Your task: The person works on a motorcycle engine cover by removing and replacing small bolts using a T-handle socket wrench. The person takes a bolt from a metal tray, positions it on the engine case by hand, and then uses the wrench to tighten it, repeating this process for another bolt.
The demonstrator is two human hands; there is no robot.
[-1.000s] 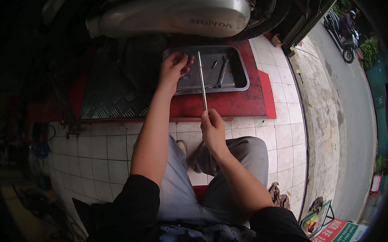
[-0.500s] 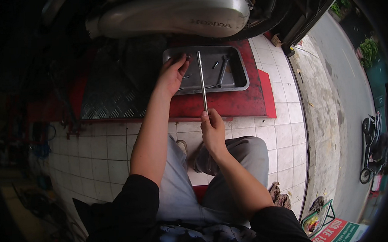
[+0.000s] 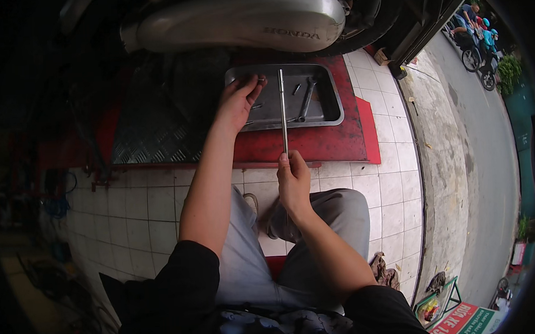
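Daylight from the right, off the street, its edge bowed toward black fisheye rim. Left murky, detail lost. Soft sheen on silver cover.

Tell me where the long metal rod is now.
In the head view, the long metal rod is just right of centre, gripped in the right hand, its upper part showing against the grey metal tray, right of the left hand.

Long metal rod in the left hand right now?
No, the right hand grips the long metal rod, while the left hand is apart from it, at the left side of the metal tray.
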